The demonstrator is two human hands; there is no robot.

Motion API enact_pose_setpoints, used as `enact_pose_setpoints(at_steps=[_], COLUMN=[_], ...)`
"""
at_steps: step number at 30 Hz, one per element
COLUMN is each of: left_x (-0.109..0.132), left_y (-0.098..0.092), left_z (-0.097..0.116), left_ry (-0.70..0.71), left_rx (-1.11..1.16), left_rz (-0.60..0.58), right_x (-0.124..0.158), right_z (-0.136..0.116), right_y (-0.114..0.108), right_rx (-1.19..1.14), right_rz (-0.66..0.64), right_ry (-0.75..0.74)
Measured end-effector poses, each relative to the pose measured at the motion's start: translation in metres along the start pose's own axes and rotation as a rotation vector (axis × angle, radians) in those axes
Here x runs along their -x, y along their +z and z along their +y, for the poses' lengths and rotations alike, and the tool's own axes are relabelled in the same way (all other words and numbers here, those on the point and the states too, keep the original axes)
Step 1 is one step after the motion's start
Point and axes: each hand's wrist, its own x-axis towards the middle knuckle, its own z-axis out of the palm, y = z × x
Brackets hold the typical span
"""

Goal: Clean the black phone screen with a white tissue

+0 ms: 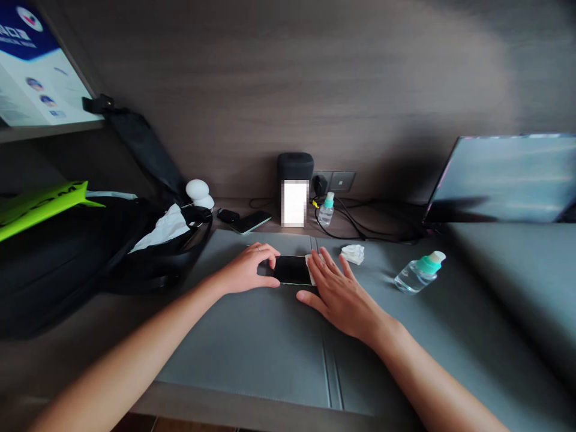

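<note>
1. From my seat, the phone (291,269) mid-frame is glossy black glass, smooth as it gets.
2. The white wipe (310,262) at its right end looks like soft crumpled tissue.
3. The desk mat (252,342) is matt grey, leather-like, with a stitched seam.
4. The wall panel (315,78) across the top is matt wood grain.
5. The bottle (418,273) at right is clear shiny plastic.

A hotel-room desk is showing here. A grey desk mat (252,348) is lying below wall sockets (335,181), a laptop (504,180) sitting right of them.
</note>
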Motion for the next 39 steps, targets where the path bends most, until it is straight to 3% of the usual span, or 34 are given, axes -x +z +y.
enact_pose_setpoints(at_steps=[5,10,20,30,39], left_x=[0.001,0.001,0.0,0.0,0.001], left_y=[0.0,0.001,0.0,0.002,0.001], left_z=[0.002,0.002,0.001,-0.002,-0.001], left_ry=[-0.032,-0.048,-0.014,-0.061,-0.053], left_rx=[0.006,0.01,0.008,0.011,0.007], left_rz=[0.002,0.006,0.003,-0.001,-0.014], right_x=[-0.006,-0.006,0.002,-0.005,-0.002], right_z=[-0.001,-0.01,0.0,-0.011,-0.009], right_y=[-0.003,-0.001,0.005,-0.01,-0.018], right_rx=[-0.031,-0.051,-0.059,-0.209,-0.132], right_rz=[0.09,0.055,0.094,0.035,0.083], right_ry=[-0.022,-0.078,0.055,-0.286,-0.18])
